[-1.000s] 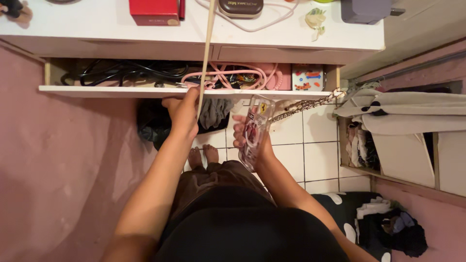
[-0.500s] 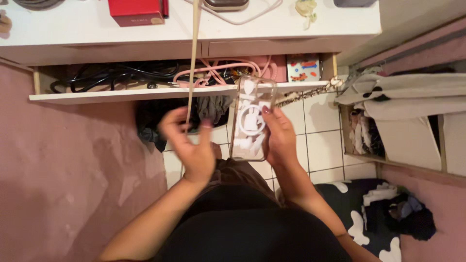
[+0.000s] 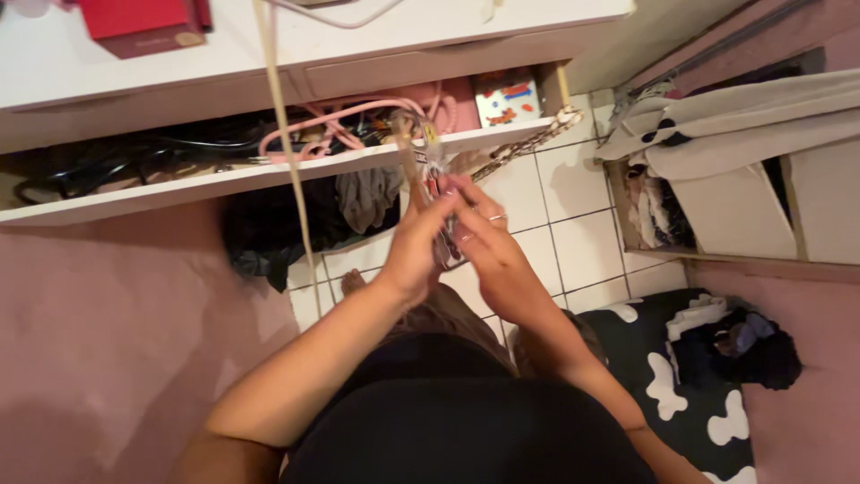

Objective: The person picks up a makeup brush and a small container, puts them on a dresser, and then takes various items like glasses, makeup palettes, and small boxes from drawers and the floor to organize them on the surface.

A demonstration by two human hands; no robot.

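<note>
Both hands meet in front of the open drawer (image 3: 224,182) of a white desk. A clear phone case (image 3: 428,170) with pale stickers stands edge-on between them. My left hand (image 3: 414,244) grips its left side and my right hand (image 3: 484,237), with rings on two fingers, holds its right side. The case's top reaches the drawer's front edge. Pink cables (image 3: 354,125) and black cables (image 3: 98,170) lie tangled in the drawer. A beige cord (image 3: 285,152) hangs from the desktop down past the drawer, left of my hands.
A red box (image 3: 134,22) sits on the desktop. A small colourful box (image 3: 506,97) is at the drawer's right end, with a chain (image 3: 528,143) hanging below. Dark clothes (image 3: 278,229) lie under the desk. Shelves with folded fabric (image 3: 717,179) stand right; a black-and-white rug (image 3: 681,385) covers the tile.
My left hand let go of the beige cord and came over to the phone case. The case turned from flat-on to edge-on. The view shifted left and tilted.
</note>
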